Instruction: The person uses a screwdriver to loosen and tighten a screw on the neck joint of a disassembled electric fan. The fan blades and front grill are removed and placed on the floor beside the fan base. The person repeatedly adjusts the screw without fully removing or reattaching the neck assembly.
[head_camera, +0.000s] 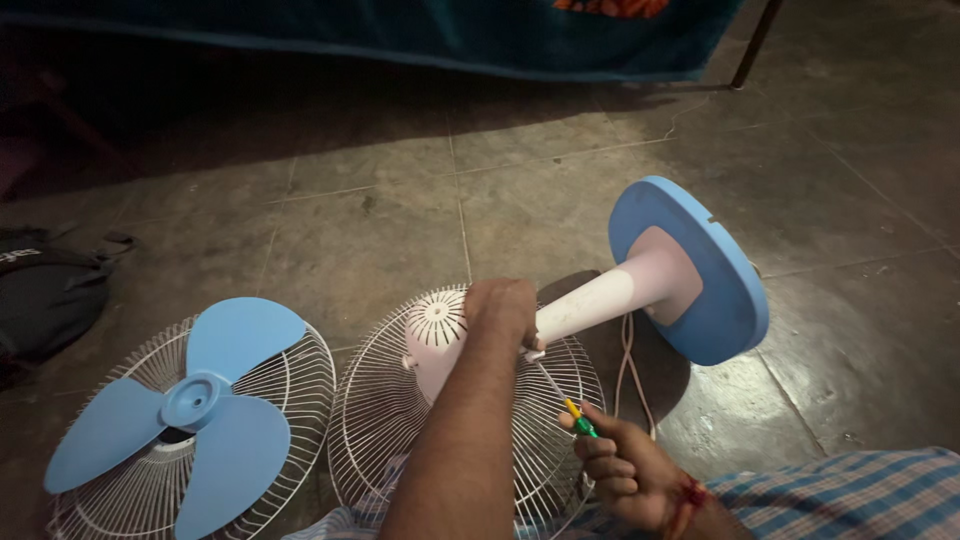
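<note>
My left hand (503, 312) hides the fan neck (585, 305) joint & the screwdriver (565, 402) tip, bottom edge cuts the loose grille (300, 385) w/ the blue blade (195, 405), black bag (45, 295) cropped at left.

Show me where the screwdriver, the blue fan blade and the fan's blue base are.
screwdriver (579, 419), head view, on its green and yellow handle.
blue fan blade (192, 400), head view, on its centre hub.
blue base (720, 310), head view, on its flat underside.

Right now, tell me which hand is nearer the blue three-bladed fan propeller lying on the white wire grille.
Left. The left hand rests on the pale pink motor housing, one grille over from the blue three-bladed fan propeller. The right hand sits farther right, holding a green-handled screwdriver.
</note>
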